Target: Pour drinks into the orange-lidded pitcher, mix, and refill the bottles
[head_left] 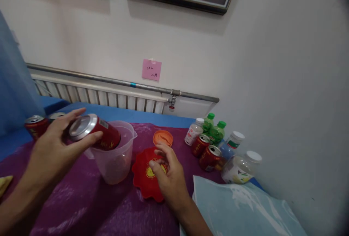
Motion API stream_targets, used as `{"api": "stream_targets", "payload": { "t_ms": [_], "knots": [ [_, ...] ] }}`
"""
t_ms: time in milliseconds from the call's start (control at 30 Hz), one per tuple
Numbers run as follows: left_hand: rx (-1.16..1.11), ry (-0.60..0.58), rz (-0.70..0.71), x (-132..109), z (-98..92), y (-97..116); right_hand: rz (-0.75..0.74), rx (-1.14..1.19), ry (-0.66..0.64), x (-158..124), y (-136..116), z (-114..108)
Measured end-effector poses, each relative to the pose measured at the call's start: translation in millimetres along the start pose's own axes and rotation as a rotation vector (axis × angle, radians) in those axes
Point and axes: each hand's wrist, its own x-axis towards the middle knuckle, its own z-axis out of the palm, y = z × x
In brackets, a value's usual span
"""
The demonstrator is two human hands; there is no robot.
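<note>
My left hand (pixel 56 145) is wrapped round a red drink can (pixel 95 134), tipped on its side with its mouth end over a clear plastic measuring jug (pixel 116 156). A little orange-tinted liquid shows at the jug's bottom. My right hand (pixel 166 172) hovers over a red scalloped plastic plate (pixel 143 178), its fingers loosely curled and holding nothing. An orange lid (pixel 163 138) lies just beyond the plate on the purple table cover (pixel 89 203).
Two more red cans (pixel 36 125) stand at the far left. At the right by the wall stand two red cans (pixel 208 154), green-capped bottles (pixel 215 128) and white-capped bottles (pixel 240 165). A light blue cloth (pixel 240 207) lies at the front right. A radiator runs behind.
</note>
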Motion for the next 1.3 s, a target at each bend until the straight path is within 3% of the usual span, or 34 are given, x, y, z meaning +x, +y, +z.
{"api": "stream_targets", "payload": {
  "t_ms": [100,333,667,833,967,1100,1300],
  "knots": [
    [-0.037,-0.053,-0.075,-4.9,17.2,13.2,0.022,-0.010,0.028,-0.6,13.1,-1.3],
    [0.171,-0.094,0.259,-11.8,41.6,0.2,-0.033,-0.222,-0.008,-4.7,43.5,-2.5],
    [0.157,-0.045,0.256,-16.2,43.2,2.0,-0.030,-0.299,-0.120,-7.0,54.7,-1.2],
    [0.192,-0.142,0.229,-16.3,40.5,-0.7,-0.019,-0.310,-0.136,-7.6,58.4,0.2],
    [0.193,-0.078,0.251,-15.7,40.2,-0.4,-0.009,-0.310,-0.156,-7.7,58.7,0.1],
    [0.240,-0.181,0.199,-15.1,38.3,1.5,-0.022,-0.310,-0.155,-7.6,58.8,-0.5],
    [0.220,-0.151,0.203,-15.9,39.2,0.9,-0.030,-0.315,-0.160,-7.8,60.6,0.5]
  ]
}}
